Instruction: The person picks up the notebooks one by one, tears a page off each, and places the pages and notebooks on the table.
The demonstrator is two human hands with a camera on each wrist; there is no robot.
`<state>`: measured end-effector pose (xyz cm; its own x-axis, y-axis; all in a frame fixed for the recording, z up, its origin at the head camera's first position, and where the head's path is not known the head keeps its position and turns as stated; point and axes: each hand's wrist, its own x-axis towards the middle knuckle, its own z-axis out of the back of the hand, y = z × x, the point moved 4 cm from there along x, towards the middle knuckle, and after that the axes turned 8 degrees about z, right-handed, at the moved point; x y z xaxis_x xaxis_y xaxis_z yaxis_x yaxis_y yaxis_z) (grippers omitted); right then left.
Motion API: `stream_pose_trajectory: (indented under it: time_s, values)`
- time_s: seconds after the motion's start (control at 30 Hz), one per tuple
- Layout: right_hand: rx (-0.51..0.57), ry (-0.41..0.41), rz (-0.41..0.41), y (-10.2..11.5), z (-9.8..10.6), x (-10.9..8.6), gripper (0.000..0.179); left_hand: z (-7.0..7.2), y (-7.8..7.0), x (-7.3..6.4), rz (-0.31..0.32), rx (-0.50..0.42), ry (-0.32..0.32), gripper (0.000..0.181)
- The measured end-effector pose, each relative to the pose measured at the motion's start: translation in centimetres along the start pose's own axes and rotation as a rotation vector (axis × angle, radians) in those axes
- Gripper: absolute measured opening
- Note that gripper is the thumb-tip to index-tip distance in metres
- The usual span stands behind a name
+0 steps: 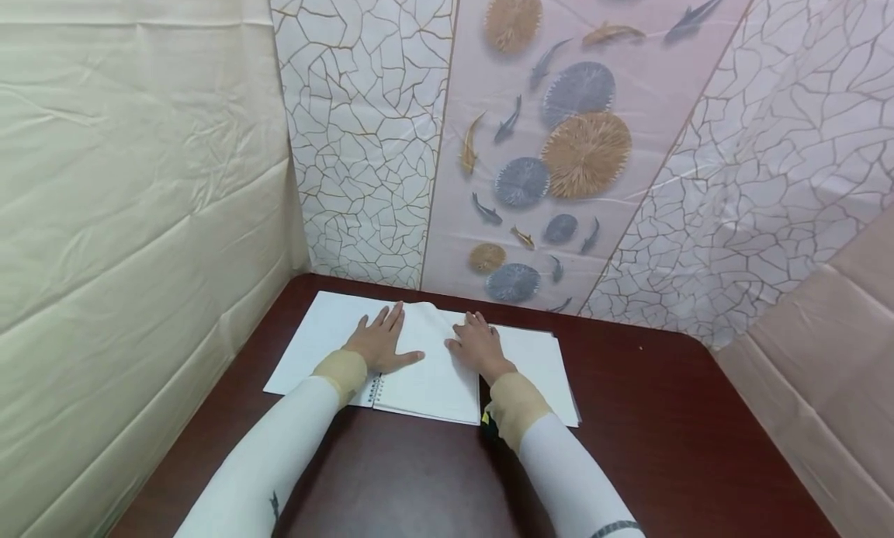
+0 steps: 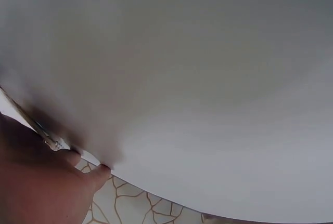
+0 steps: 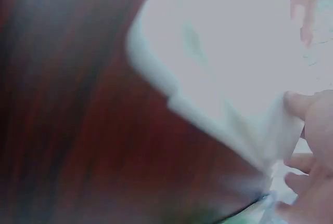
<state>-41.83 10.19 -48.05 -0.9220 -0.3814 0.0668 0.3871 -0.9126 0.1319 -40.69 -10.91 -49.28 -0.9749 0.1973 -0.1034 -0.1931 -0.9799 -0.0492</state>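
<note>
A spiral notebook [image 1: 427,383] lies spread out on the dark red table, its white pages facing up. Its wire binding [image 1: 377,388] shows just below my left hand [image 1: 378,341]. That hand rests with spread, straight fingers across the pages beside the binding. At the page's right edge is my right hand [image 1: 479,345]. In the right wrist view its thumb [image 3: 295,104] lies on the white page [image 3: 234,42] while the other fingers are bent at the edge, pinching it. Near the top, the page [image 1: 422,308] bulges up slightly.
White sheets [image 1: 534,359] with a dark edge lie to the right, partly under my right forearm. A small dark object with a yellow-green patch [image 1: 486,419] shows beside my right wrist, mostly hidden. Patterned cloth [image 1: 370,134] hangs behind the table [image 1: 642,414], and cream cloth on the left.
</note>
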Motion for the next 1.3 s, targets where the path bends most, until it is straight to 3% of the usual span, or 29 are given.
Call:
stream_pose_trajectory:
  time_s: [0.1, 0.17, 0.23, 0.37, 0.47, 0.57, 0.7, 1.03, 1.17, 1.3]
  values:
    - [0.039, -0.088, 0.03, 1.1, 0.9, 0.0, 0.035, -0.1, 0.2, 0.1, 0.006, 0.004, 0.013, 0.114]
    - [0.132, -0.156, 0.027, 1.7, 1.6, 0.1, 0.034, -0.1, 0.3, 0.1, 0.01, 0.009, 0.018, 0.114]
    - [0.27, -0.216, -0.008, 2.1, 2.3, 0.2, 0.043, -0.2, 0.4, 0.0, 0.015, 0.005, 0.015, 0.114]
    - [0.619, -0.365, -0.217, 1.6, 3.2, 0.1, 0.086, -0.7, 0.3, 0.2, -0.006, -0.026, -0.015, 0.115]
    - [0.795, -0.443, -0.358, 0.6, 3.2, 0.1, 0.101, -0.8, 0.0, 0.1, -0.021, -0.032, -0.035, 0.114]
    - [0.786, -0.415, -0.393, -0.5, 2.8, 0.4, 0.078, -0.3, -0.4, -0.1, -0.015, -0.014, -0.032, 0.113]
    - [0.71, -0.35, -0.363, -1.4, 1.8, 1.0, 0.046, 0.5, -0.7, -0.1, -0.007, 0.023, -0.012, 0.112]
    - [0.791, -0.294, -0.387, -1.8, -1.0, 1.4, 0.058, 0.6, -0.3, 0.6, -0.057, 0.177, -0.029, 0.114]
    - [0.782, -0.297, -0.383, -2.0, -1.3, 1.3, 0.057, 0.2, 0.0, 0.8, -0.052, 0.184, -0.022, 0.116]
    - [0.786, -0.322, -0.37, -2.1, -1.3, 1.1, 0.05, 0.2, 0.0, 0.8, -0.048, 0.133, -0.029, 0.116]
